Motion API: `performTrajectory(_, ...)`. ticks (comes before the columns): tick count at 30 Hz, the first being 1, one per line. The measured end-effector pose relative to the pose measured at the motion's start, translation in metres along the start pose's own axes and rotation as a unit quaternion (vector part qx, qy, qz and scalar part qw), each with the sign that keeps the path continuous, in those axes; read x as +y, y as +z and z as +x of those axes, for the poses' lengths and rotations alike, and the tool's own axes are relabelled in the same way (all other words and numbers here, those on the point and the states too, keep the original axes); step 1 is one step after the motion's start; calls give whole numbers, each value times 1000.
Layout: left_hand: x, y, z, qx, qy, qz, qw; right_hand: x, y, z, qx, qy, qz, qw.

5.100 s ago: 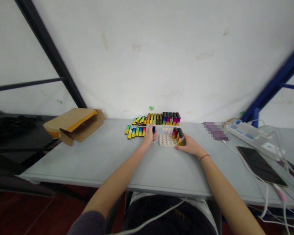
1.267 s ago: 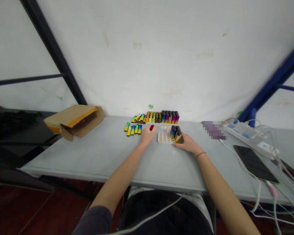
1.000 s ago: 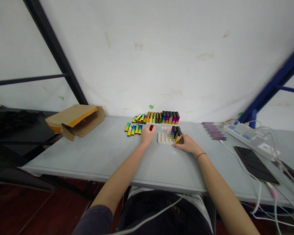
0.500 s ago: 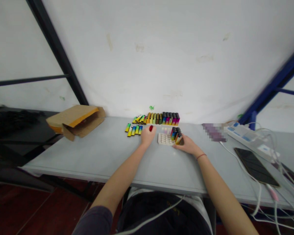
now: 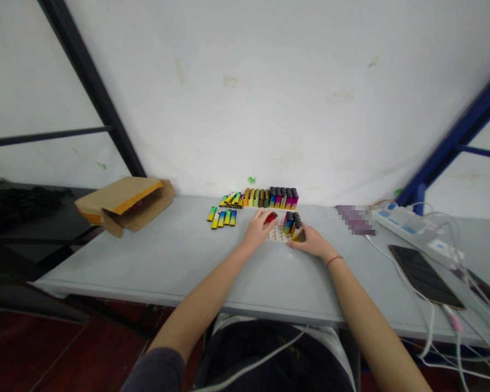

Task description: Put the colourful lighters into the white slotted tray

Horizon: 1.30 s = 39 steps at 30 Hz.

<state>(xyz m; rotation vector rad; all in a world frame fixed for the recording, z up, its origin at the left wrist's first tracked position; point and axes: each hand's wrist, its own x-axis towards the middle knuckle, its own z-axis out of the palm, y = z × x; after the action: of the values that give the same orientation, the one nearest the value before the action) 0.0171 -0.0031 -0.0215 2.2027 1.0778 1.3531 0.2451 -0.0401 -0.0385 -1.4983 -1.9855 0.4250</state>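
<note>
1. The left hand (image 5: pixel 258 231) pinches a red lighter (image 5: pixel 270 218) between its fingers and holds it low over the white tray (image 5: pixel 274 235). The lighter is at about 9 o'clock from the standing lighters (image 5: pixel 293 223).
2. The right hand (image 5: pixel 312 243) lies at 3 o'clock from the tray. Its fingers (image 5: pixel 296 243) are closed up against the base of the standing lighters, but it is hard to tell if they pinch one or only steady the group.
3. The tray rests on a grey table (image 5: pixel 155 267). A long row of upright lighters (image 5: pixel 270 198) stands at 12 o'clock from it, and some lying lighters (image 5: pixel 221 218) are at 10 o'clock.
4. The standing lighters are narrow and close together, so a knock from the left hand could tip them. A weak pinch could let the red lighter slip and fall on the tray. A fallen lighter could roll on the smooth table.
</note>
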Motion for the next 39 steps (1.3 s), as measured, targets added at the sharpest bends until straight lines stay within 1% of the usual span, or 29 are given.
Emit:
performTrajectory(2, 1, 0, -1, -15, 10, -4, 1000, -1, 0, 0, 3, 0, -1, 1000)
performTrajectory(5, 2, 0, -1, -12, 9, -10, 1000, 0, 0, 0, 7, -6, 7, 1000)
performTrajectory(9, 2, -1, -1, 14, -30, -17, 999, 1, 1, 1, -3, -15, 18, 1000)
performTrajectory(11, 2, 0, -1, 16, -41, -28, 999, 1, 2, 1, -8, -18, 19, 1000)
performTrajectory(13, 1, 2, -1, 0, -30, -49, 998, 1, 2, 1, -8, -18, 17, 1000)
performTrajectory(16, 1, 7, -3, -42, 18, -95, 994, 1, 2, 1, -1, -15, 9, 1000)
performTrajectory(19, 1, 13, -6, -61, 53, -132, 988, 1, 2, 1, 0, -11, 0, 1000)
performTrajectory(23, 2, 20, -9, -86, 43, -141, 985, -1, 0, 1, -6, -12, 11, 1000)
performTrajectory(26, 3, 23, -10, -105, 22, -139, 984, -2, 0, 0, -2, -12, 15, 1000)
performTrajectory(29, 4, 25, -9, -111, -1, -141, 984, -3, 0, 0, -4, -15, 17, 1000)
performTrajectory(32, 5, 26, -7, -108, -9, -117, 987, -3, 0, -1, -4, -14, 21, 1000)
performTrajectory(35, 9, 26, -6, -100, 40, -46, 993, -4, -1, -1, -3, -10, 16, 1000)
performTrajectory(37, 14, 24, -6, -101, 75, 12, 992, -4, -1, -1, -6, -5, 10, 1000)
performTrajectory(39, 18, 20, -6, -99, 82, 73, 989, -3, -1, -1, -9, -4, 10, 1000)
